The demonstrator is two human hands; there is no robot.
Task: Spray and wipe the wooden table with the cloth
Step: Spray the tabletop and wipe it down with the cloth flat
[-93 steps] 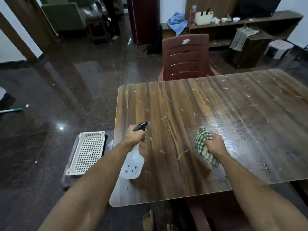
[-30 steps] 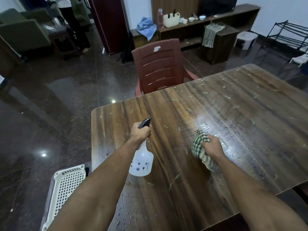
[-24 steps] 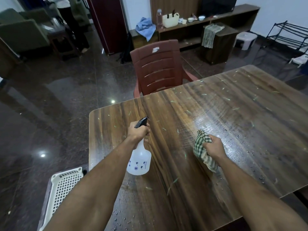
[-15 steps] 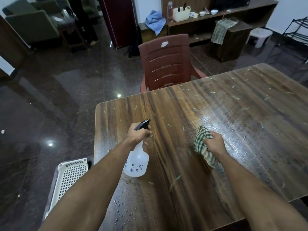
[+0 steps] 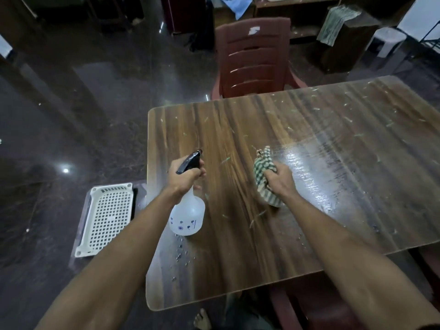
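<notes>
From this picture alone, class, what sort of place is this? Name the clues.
Most likely a home's living and dining room: a wooden table with a plastic chair pushed up to it, a polished stone floor, and a shelf unit behind.

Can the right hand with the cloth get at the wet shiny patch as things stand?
Probably yes. The right hand holds the cloth beside the wet shiny patch on the table; only small scraps lie between them.

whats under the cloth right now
The checked cloth, bunched in the right hand, is at the wooden table. Whatever lies directly beneath is covered; nearby are green specks and wet sheen.
</notes>
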